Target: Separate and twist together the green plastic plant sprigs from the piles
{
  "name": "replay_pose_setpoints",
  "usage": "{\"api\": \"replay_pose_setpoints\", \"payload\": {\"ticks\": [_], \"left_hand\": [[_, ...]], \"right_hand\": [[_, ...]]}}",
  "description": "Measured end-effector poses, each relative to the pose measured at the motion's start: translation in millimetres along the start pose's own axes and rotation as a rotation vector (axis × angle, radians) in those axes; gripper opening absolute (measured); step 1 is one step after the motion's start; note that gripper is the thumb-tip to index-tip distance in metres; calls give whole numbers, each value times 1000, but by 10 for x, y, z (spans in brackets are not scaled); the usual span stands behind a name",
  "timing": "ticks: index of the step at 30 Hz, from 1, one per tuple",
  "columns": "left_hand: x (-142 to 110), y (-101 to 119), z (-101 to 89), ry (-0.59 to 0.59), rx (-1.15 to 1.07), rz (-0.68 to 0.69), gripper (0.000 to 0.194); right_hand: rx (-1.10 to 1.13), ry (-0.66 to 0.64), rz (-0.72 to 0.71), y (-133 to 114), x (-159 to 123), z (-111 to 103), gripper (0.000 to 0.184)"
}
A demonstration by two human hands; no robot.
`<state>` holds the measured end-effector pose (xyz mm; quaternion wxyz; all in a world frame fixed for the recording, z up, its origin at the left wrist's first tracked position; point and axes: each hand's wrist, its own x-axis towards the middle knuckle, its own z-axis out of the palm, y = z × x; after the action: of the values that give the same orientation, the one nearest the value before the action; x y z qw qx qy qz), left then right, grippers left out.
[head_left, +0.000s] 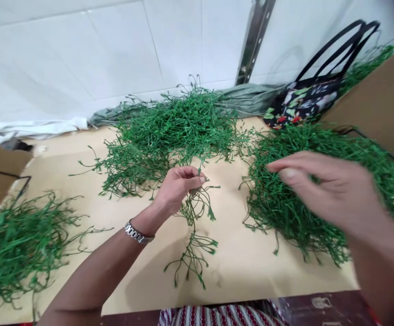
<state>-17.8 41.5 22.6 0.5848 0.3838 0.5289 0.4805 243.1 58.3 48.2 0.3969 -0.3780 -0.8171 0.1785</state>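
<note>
The left hand, just in front of the central pile, has its grip closed, thumb and forefinger pinching a green sprig; strands dangle beneath it. Another sprig shows farther in front of the central pile; I cannot tell whether the 2 are joined. The right hand, blurred, is to the right of the central pile, above the right pile. Its thumb and forefinger tips are close, but I cannot tell whether that grip is pressed together or holds anything. The left pile lies on the surface, left and forward of the central pile. A pale mark, well forward and right of the central pile, is too blurred to read.
</note>
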Motion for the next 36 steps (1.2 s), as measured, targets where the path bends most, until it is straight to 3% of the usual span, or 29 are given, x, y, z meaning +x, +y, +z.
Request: {"api": "replay_pose_setpoints", "payload": {"ticks": [2, 4, 8, 11, 18, 26, 28, 31, 34, 36], "left_hand": [[-24, -34, 40, -23, 22, 26, 11], [-44, -75, 80, -65, 27, 52, 11], [-81, -133, 114, -97, -44, 58, 16], [-106, -149, 105, -82, -53, 54, 18], [-153, -225, 85, -100, -76, 28, 17], [-235, -320, 55, -107, -108, -31, 17], [-255, -334, 61, -103, -65, -15, 15], [-283, -328, 70, -85, 53, 42, 12], [-312, -316, 73, -74, 273, 157, 10], [-334, -318, 74, -68, 420, 243, 10]], "right_hand": [[115, -114, 18, -242, 80, 435, 20], [269, -191, 97, -321, 122, 784, 32], [490, -301, 236, -254, 36, 1133, 64], [538, -295, 284, -219, -74, 1183, 63], [584, -91, 390, -230, -189, 1227, 36], [507, 40, 322, -179, -321, 1326, 21], [496, 1, 292, -186, -331, 1303, 18], [552, -190, 273, -213, -303, 1220, 29], [663, -360, 303, -233, -248, 1120, 36], [675, -395, 344, -224, -222, 1056, 32]]}}
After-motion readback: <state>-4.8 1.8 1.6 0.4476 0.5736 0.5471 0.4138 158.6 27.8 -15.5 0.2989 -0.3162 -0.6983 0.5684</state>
